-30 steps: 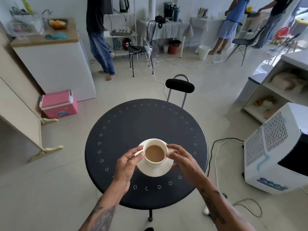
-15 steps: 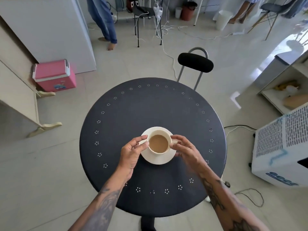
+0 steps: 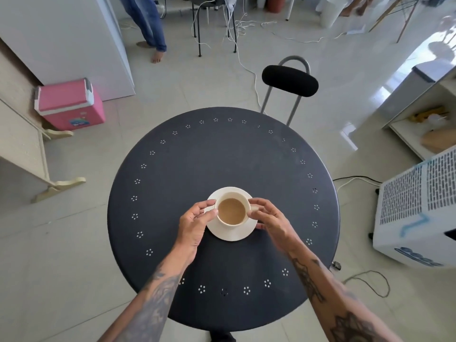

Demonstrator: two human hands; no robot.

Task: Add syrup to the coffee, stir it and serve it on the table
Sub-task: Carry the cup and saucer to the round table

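— Where do we see the coffee cup?

— We see it sitting on its cream saucer, and the saucer lies on the round black table, a little nearer our side than the middle. The cup is full of light brown coffee, and its small handle points to our right.

— And our left hand?

— It is at the left of the cup. The thumb and fingertips touch the cup's wall near the rim, and the fingers are loosely curled rather than clenched. We would call it a light hold on the cup, not a firm one.

— The right hand?

— It is at the handle side. The thumb and forefinger close around the handle, while the lower fingers reach down to the saucer's edge. We cannot tell how hard they press.

— What else is around us?

— A chair with a black padded backrest stands just beyond the far edge of the table. A pink cooler box sits on the floor to the left, well apart from the table, and a white appliance with vent grilles stands to the right. White cables trail over the tiled floor behind.
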